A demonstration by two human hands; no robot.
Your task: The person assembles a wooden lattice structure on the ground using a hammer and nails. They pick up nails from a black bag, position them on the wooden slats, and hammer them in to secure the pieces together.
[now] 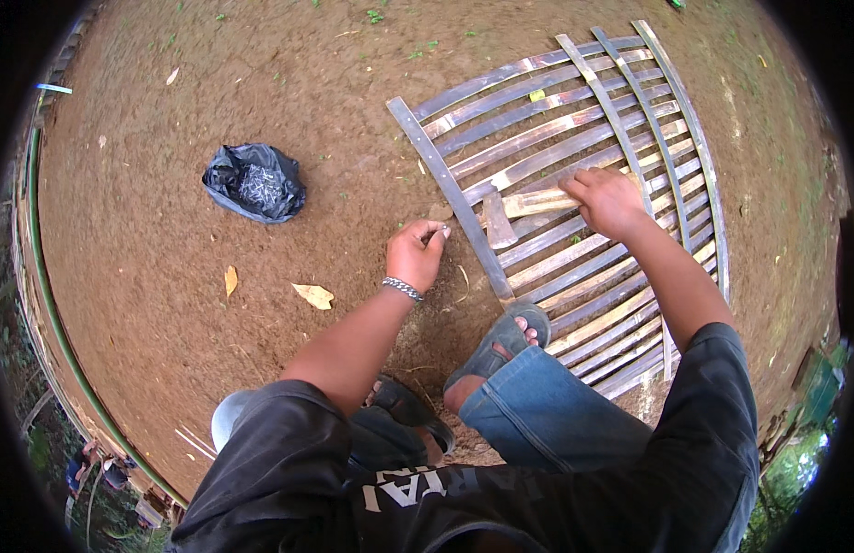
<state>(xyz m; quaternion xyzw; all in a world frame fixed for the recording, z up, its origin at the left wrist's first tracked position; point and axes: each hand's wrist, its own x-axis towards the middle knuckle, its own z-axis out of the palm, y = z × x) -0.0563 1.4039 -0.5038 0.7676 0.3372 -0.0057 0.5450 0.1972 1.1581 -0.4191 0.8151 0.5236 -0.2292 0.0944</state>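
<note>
My right hand (606,201) is wrapped round the wooden handle of a hatchet (537,202). The hatchet's metal head is over the left end of a slatted bamboo panel (443,184), just inside its end crosspiece. My left hand (416,256), with a chain bracelet at the wrist, is beside that crosspiece on its left. Thumb and forefinger pinch a tiny shiny thing, which looks like a nail; most of it is hidden by the fingers. The panel lies flat on the ground, with long slats crossed by several strips.
A black plastic bag (222,175), rolled open and holding many nails, sits on the bare soil to the left. Dry leaves (313,296) lie nearer me. My sandalled foot (505,346) touches or nearly touches the panel's near left corner. A green pole (53,304) runs along the far left.
</note>
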